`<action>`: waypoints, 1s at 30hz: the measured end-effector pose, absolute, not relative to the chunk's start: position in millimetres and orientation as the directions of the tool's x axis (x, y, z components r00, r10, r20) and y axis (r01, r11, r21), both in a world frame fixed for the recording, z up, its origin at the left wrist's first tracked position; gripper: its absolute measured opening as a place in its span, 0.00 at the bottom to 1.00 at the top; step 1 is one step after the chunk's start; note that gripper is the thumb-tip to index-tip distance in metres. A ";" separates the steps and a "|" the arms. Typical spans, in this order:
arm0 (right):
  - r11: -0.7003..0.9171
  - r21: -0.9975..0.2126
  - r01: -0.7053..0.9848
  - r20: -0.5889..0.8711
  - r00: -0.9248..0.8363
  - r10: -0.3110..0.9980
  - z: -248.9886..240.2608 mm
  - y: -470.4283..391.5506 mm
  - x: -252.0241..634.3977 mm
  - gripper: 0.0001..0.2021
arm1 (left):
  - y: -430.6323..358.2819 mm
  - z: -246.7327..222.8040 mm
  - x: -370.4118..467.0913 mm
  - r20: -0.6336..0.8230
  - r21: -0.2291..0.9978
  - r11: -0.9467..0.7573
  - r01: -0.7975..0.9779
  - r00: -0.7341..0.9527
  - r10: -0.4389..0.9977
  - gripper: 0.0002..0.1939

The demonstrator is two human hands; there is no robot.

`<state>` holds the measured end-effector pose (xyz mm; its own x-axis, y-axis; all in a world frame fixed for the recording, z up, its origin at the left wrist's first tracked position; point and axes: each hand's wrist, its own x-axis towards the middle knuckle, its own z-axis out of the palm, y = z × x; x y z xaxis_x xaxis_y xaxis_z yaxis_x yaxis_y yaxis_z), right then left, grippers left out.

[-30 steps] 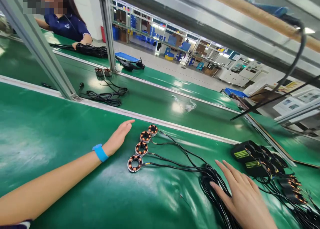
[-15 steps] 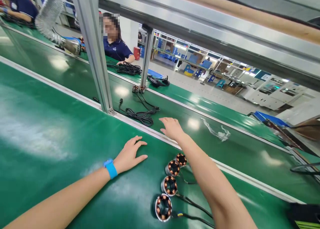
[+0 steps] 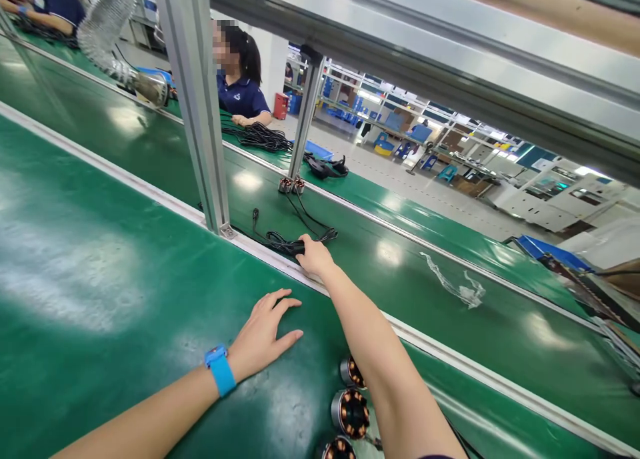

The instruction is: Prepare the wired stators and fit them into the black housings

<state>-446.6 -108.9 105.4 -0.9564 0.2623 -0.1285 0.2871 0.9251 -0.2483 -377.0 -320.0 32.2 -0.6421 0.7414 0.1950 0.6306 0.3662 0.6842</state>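
Observation:
My right hand (image 3: 316,257) reaches over the white rail, its fingers closed on the near end of a coiled black cable (image 3: 281,243). That cable lies on the green conveyor belt (image 3: 395,272), and its leads run to two small motor stators (image 3: 291,185) by the far rail. Fingers spread, my left hand (image 3: 264,331) rests palm down on the green worktop and holds nothing. Beneath my right forearm stands a row of stators with copper windings (image 3: 351,413); the arm and the frame's edge hide part of the row.
An upright metal post (image 3: 193,112) rises from the near rail (image 3: 150,192), left of the cable. Clear plastic scrap (image 3: 465,291) lies on the belt. Across it, a co-worker (image 3: 240,92) sits behind a pile of black cables (image 3: 260,137). A flexible silver duct (image 3: 107,32) hangs at upper left.
My right hand has moved left and down onto the coiled cable, and its fingers have closed. The left hand stays spread on the worktop. The view has shifted, and the co-worker's head has turned.

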 end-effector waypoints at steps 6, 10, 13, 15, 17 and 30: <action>0.920 -0.245 0.307 0.034 -0.945 0.324 119.7 -127.2 -445.4 0.26 | -313.4 29.8 -377.1 0.247 0.690 0.333 0.642 -0.642 0.725 0.21; 0.957 -0.161 0.242 -0.009 -0.970 0.244 113.3 -142.4 -453.1 0.22 | -312.3 27.6 -377.2 0.250 0.684 0.328 0.651 -0.632 0.733 0.19; 0.964 -0.120 0.238 -0.093 -0.969 0.228 108.9 -140.9 -453.0 0.21 | -314.6 30.0 -372.6 0.248 0.734 0.289 0.615 -0.638 0.729 0.19; 0.969 -0.102 0.225 -0.105 -0.971 0.214 113.6 -133.0 -445.2 0.18 | -317.9 35.5 -369.6 0.239 0.842 0.210 0.497 -0.693 0.681 0.18; 0.975 -0.098 0.199 -0.083 -0.978 0.191 125.8 -120.0 -429.5 0.14 | -320.9 44.7 -373.4 0.220 0.932 0.112 0.344 -0.786 0.578 0.19; 0.980 -0.127 -0.153 0.304 -0.946 -0.108 231.7 -57.4 -313.3 0.16 | -129.7 140.0 -508.4 -0.238 0.785 -0.252 -0.566 -0.651 0.721 0.25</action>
